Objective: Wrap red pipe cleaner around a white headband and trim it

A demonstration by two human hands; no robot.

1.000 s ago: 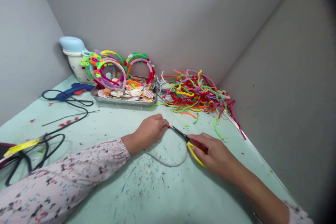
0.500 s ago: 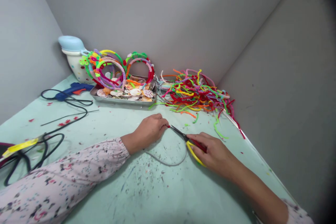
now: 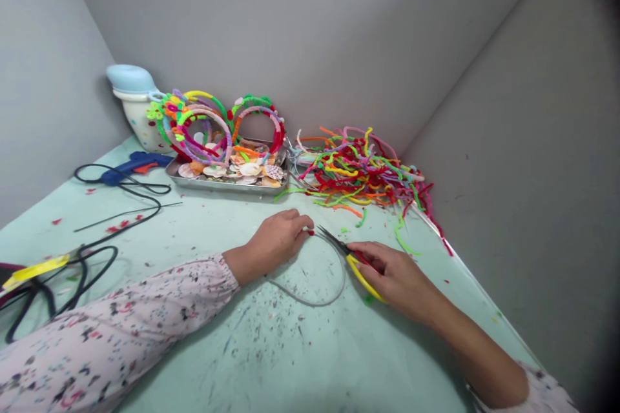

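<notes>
My left hand (image 3: 278,239) is closed in a pinch at one end of a thin grey headband (image 3: 314,304). A small red tip (image 3: 311,232) shows at its fingertips. The band curves over the table below, and its other end lies near my left wrist. My right hand (image 3: 397,277) grips scissors (image 3: 361,274) with one red and one yellow handle. Their dark blades are slightly apart and point at the red tip, just right of my left fingers. What lies inside the left pinch is mostly hidden.
Behind stands a metal tray (image 3: 227,187) of shells, with colourful fuzzy headbands (image 3: 206,135) on it. Pipe cleaners (image 3: 358,171) are heaped to its right. At the left are a blue glue gun (image 3: 130,166), dark cords (image 3: 99,248) and a white container with a blue lid (image 3: 138,103).
The scissors have drawn back slightly right, away from the red tip, and their blades have spread a little. My left hand stays in nearly the same place.
</notes>
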